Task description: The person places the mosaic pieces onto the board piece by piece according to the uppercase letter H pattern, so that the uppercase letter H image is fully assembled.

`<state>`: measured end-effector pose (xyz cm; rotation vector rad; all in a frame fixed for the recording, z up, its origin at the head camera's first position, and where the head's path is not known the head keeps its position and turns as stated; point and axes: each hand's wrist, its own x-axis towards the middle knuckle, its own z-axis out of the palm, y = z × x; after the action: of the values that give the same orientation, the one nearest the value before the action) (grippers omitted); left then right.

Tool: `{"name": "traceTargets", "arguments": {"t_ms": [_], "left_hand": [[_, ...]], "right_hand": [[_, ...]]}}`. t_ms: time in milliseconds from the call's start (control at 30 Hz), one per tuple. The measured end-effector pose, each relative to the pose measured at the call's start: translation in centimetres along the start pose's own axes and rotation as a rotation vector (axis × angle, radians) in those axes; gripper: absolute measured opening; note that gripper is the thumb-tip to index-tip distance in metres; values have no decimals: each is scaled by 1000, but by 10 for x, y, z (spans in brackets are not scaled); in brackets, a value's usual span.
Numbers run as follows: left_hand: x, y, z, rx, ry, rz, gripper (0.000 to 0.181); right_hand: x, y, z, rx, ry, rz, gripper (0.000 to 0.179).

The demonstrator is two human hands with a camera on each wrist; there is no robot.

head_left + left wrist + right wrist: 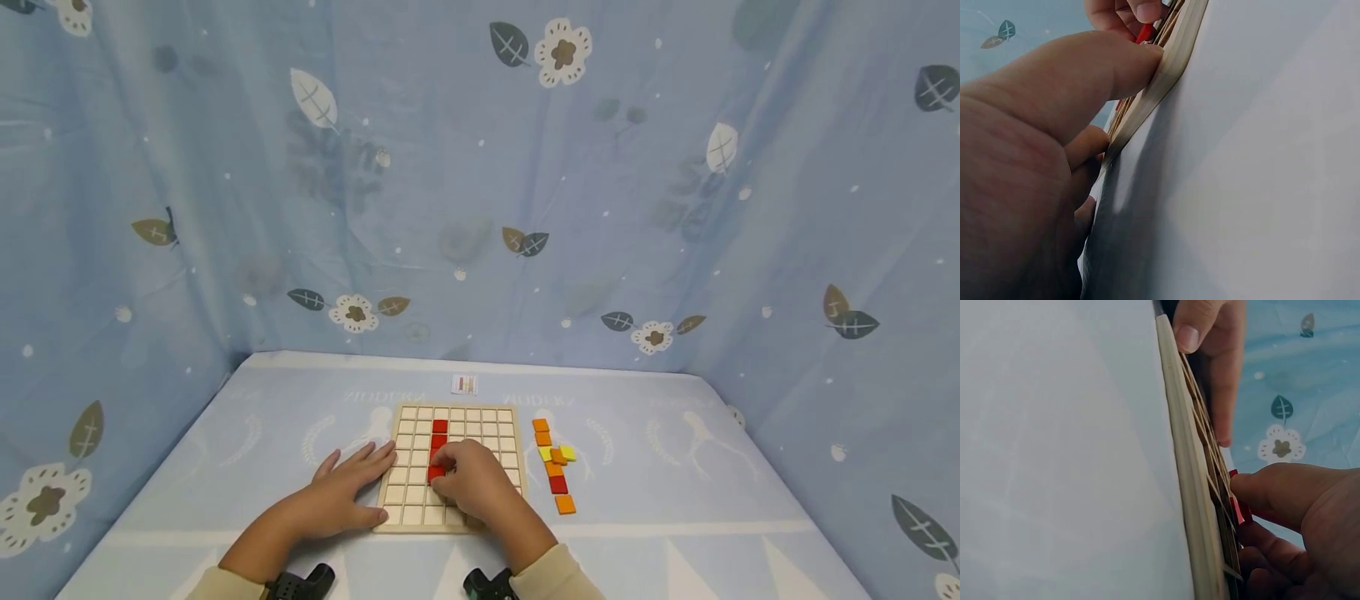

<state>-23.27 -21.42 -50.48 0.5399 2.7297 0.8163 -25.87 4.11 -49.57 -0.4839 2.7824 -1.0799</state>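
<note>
A wooden grid board lies flat on the table with a column of red square tiles in its middle. My left hand is spread along the board's left side, its thumb and fingertips touching the frame. Over the grid, my right hand pinches a red tile between thumb and fingers, low at the board's surface. In the head view that hand covers part of the red column. From the left wrist, the left thumb is seen pressing on the board's rim.
Right of the board lie loose orange tiles, yellow tiles and a red tile, some overlapping. A small printed card lies behind the board. A patterned blue curtain encloses the table's back and sides.
</note>
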Motion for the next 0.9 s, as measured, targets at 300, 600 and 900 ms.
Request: {"name": "traceTargets", "arguments": {"t_ms": [300, 600, 900], "left_hand": [[3, 1, 0, 28, 3, 2, 94], [0, 0, 0, 18, -6, -13, 94], [1, 0, -1, 26, 0, -6, 94]], "right_hand": [[2, 2, 3, -98, 19, -21, 15], [1, 3, 4, -88, 45, -44, 14], [0, 3, 0, -78, 59, -21, 29]]}}
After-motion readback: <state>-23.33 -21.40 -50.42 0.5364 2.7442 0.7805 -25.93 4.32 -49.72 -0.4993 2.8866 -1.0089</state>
